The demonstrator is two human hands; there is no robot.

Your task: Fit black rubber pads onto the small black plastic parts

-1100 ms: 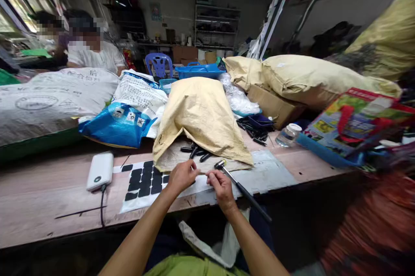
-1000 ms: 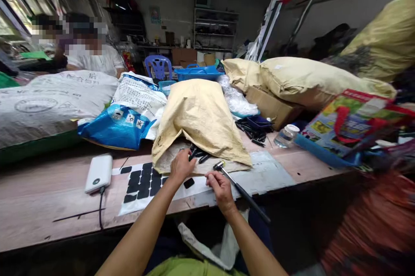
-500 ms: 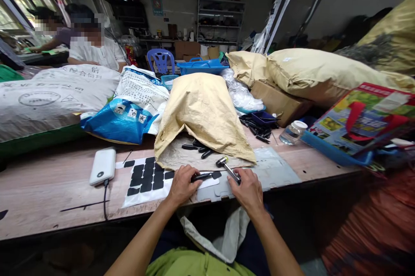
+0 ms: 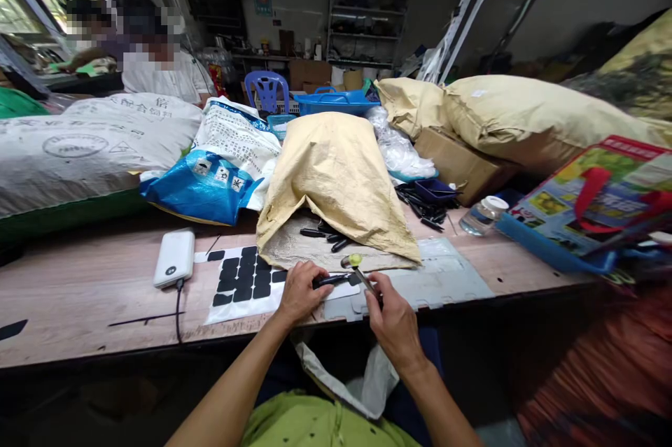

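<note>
**Hammer (image 4: 361,275) in the right hand (image 4: 393,317), black piece (image 4: 328,281) under the left hand (image 4: 303,293)**

Head cam view: the black piece is slim, kinda pen-like, and lies roughly sideways near the front edge of the workbench (image 4: 105,307). The left hand's fingers are bent down over its left end, closed up with hardly any gap. The rest pokes out past the fingertips toward the right hand. Can't really see how the thumb sits on it.

Right hand is curled snug around the hammer's handle, no real opening there. The head, with its yellow face, is just beyond the fingers and near the free end of the black piece. Can't tell if they're touching.

Right behind both hands is a big tan sack (image 4: 336,174), mouth facing the person, with more black pieces (image 4: 341,245) lying in the opening. Left of the left hand there's a white sheet (image 4: 239,308) with dark rounded squares on it, then a white power bank (image 4: 174,258) with a cable plugged in. A grey sheet (image 4: 451,275) runs off to the right, and a clear jar (image 4: 477,220) with a white lid stands beyond it.
</note>
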